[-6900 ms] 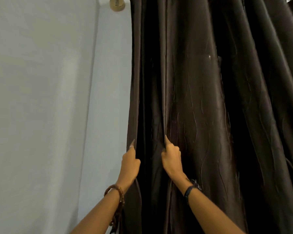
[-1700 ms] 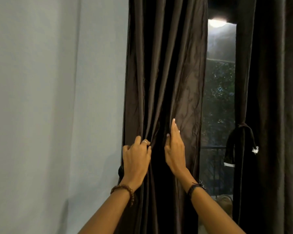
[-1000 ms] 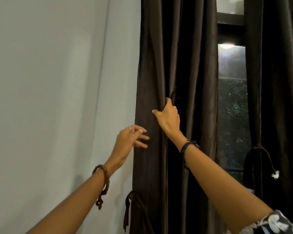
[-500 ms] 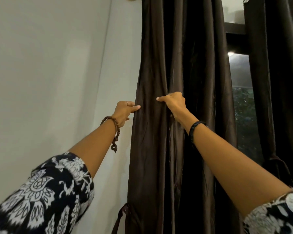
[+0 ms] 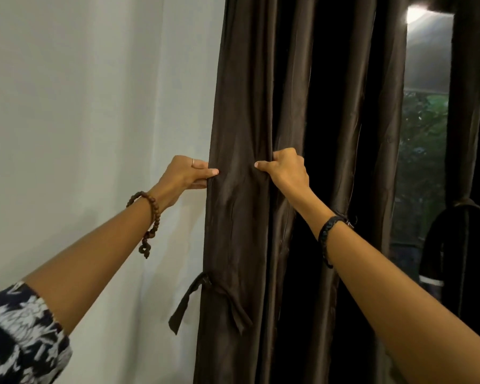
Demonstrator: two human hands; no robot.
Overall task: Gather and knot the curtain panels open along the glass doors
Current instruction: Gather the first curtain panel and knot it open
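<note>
Pale wall (image 5: 81, 106) beside dark curtain panel (image 5: 241, 106), hanging vertically.
We pinch it: left hand (image 5: 185, 173) at its edge, right hand (image 5: 284, 169) on a fold.

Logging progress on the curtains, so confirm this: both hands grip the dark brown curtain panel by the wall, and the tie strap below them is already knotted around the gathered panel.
Not quite. The head view shows the left hand and right hand gripping the dark brown curtain panel by the wall, but the tie strap below hangs loose, not knotted around it.
</note>
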